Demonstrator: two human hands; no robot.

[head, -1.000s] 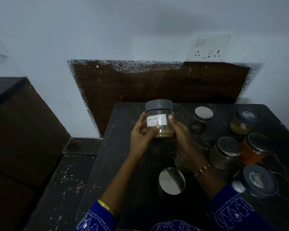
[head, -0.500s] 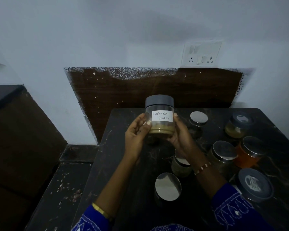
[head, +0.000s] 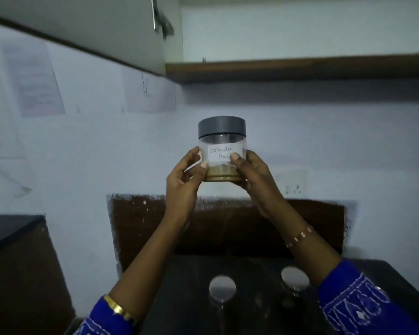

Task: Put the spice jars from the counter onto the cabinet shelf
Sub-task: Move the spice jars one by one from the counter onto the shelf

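Note:
A clear jar with a grey lid and a white handwritten label, the coriander powder jar (head: 221,141), is held upright in front of the wall, well above the counter. My left hand (head: 183,182) grips its left side and my right hand (head: 254,180) grips its right side, thumbs on the front. Brownish powder fills its bottom. The brown cabinet shelf (head: 300,68) runs above the jar, at the upper right. Two jars with shiny lids, one (head: 222,287) in the middle and one (head: 295,278) to its right, stand on the dark counter (head: 397,281) below.
An open grey cabinet door (head: 94,27) with a metal handle hangs at the upper left, its edge beside the shelf. Papers are stuck on the wall at the left. A wall socket (head: 292,182) sits right of my right hand. A dark surface lies at the far left.
Both hands have lifted the coriander jar from just over the counter up toward the shelf. The view has tilted up, so most counter jars have dropped out of sight.

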